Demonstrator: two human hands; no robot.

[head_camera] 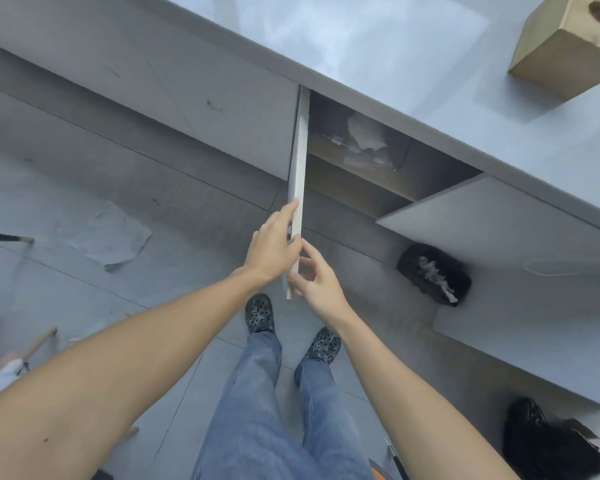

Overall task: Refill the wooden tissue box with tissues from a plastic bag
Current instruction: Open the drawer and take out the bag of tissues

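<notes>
The wooden tissue box (565, 46) stands on the grey countertop (395, 46) at the top right, a dark oval opening on its top face. Below the counter a cabinet stands open. Inside it lies a clear plastic bag of white tissues (366, 140). The left cabinet door (300, 161) swings out toward me, seen edge-on. My left hand (274, 247) grips the door's edge from the left side. My right hand (314, 275) touches the same edge lower down from the right, fingers pinching it.
The right cabinet door (482, 216) is open too, swung out to the right. A black bag with white scraps (433, 275) sits on the floor by the cabinet, another dark bag (548, 441) at bottom right. A crumpled sheet (104, 233) lies on the tiled floor at left.
</notes>
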